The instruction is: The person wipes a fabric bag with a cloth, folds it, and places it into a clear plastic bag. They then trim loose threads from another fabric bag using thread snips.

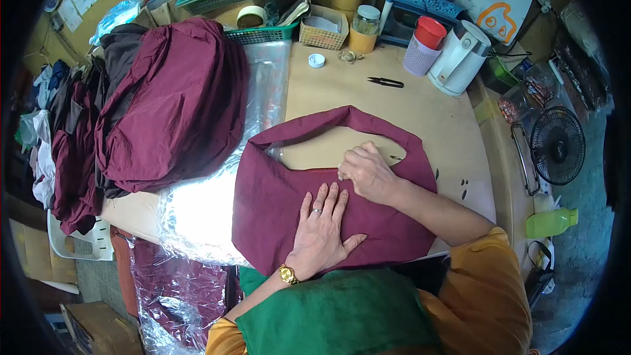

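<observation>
Head view: left hand (320, 235) flat on maroon bag (268, 209), right hand (369, 172) clenched on rim (307, 169).

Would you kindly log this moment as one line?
left hand: flat on maroon bag; right hand: curled at opening edge; black snips: lying on table

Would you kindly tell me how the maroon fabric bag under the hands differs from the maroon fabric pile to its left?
The maroon fabric bag lies flat, its strap forming an open loop; the maroon fabric pile bulges in a mound. The left hand rests on the bag; no hand touches the pile. Both are maroon.
</observation>
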A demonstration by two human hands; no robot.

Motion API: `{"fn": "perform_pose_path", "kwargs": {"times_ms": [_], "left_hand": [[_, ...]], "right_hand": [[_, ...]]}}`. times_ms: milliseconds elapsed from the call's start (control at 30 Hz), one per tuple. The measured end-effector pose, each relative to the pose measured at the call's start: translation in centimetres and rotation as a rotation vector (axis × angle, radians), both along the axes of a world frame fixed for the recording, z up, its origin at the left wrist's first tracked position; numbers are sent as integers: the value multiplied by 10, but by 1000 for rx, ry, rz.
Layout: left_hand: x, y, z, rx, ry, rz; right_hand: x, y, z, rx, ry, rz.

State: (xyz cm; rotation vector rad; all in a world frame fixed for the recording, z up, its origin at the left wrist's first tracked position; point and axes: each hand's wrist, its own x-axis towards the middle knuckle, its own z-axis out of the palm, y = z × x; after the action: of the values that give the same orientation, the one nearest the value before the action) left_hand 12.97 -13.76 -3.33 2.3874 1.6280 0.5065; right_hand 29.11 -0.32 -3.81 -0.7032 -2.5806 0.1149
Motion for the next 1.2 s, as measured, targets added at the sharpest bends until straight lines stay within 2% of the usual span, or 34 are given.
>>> {"fn": "perform_pose_path", "kwargs": {"times_ms": [233,433,600,700,800,900,967,1033,1067,1100,1167,1200], "left_hand": [[0,-1,0,-58,82,-18],[1,-1,-3,17,49,-22],[2,-2,0,-84,136,-18],[-3,0,-4,29,-6,-19],[-11,13,5,-28,-24,-75],[-17,45,18,-74,-356,96],[-14,52,24,-90,-338,110],[-14,55,29,-221,-257,85],[-15,46,25,-102,-237,-3],[-11,32,28,-115,-261,-7],[-8,6,17,-32,-48,-60],[-5,-1,8,-39,-50,-56]], "right_hand": [[-40,2,-12,1,129,51],[-9,2,-6,6,1,-8],[-37,0,-21,-26,151,22],[5,-4,-8,-43,36,-77],[32,-18,11,-156,-4,-177],[32,-37,18,-260,95,-238],[33,-48,10,-309,231,-239],[42,-42,14,-402,217,-259],[45,-37,17,-499,201,-273],[47,-32,23,-498,202,-274],[47,-24,42,-662,334,-371],[45,-18,50,-640,293,-290]]}}
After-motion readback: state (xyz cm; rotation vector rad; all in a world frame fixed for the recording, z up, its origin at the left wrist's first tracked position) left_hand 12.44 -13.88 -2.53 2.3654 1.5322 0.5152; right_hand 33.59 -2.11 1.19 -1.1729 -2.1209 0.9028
